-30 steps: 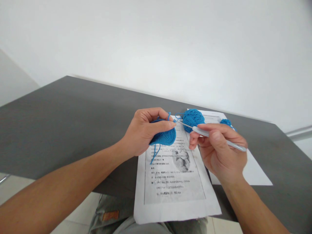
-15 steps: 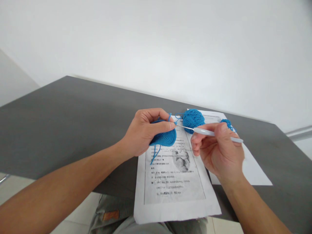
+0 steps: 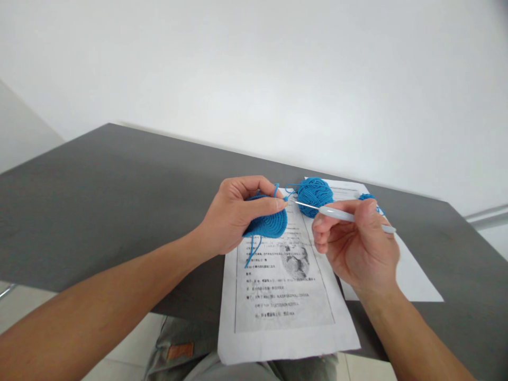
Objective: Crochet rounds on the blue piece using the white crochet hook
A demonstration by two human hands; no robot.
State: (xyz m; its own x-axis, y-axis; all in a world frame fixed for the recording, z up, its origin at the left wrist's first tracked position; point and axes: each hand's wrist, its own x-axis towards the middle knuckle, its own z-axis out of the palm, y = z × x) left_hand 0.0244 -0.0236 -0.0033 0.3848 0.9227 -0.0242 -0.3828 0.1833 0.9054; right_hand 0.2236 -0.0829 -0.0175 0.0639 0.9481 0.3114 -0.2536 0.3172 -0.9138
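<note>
My left hand [image 3: 232,214] is closed round a round blue crocheted piece [image 3: 269,225], thumb pinching its upper edge, with a loose blue tail hanging below. My right hand [image 3: 355,246] grips a pale crochet hook [image 3: 341,214] between thumb and fingers. The hook's thin metal tip reaches left to the edge of the crocheted piece by my left thumb. A ball of blue yarn [image 3: 315,194] lies on the table just behind the hook, and a strand runs from it to the work.
A printed sheet with text and a picture [image 3: 283,296] lies under my hands and overhangs the front edge of the dark grey table [image 3: 119,190]. A second white sheet [image 3: 413,275] lies to the right, with a small blue yarn bundle [image 3: 367,197] on it.
My right hand has turned slightly, bringing the hook's rear end up and its handle flatter. The left hand and the crocheted piece have stayed still.
</note>
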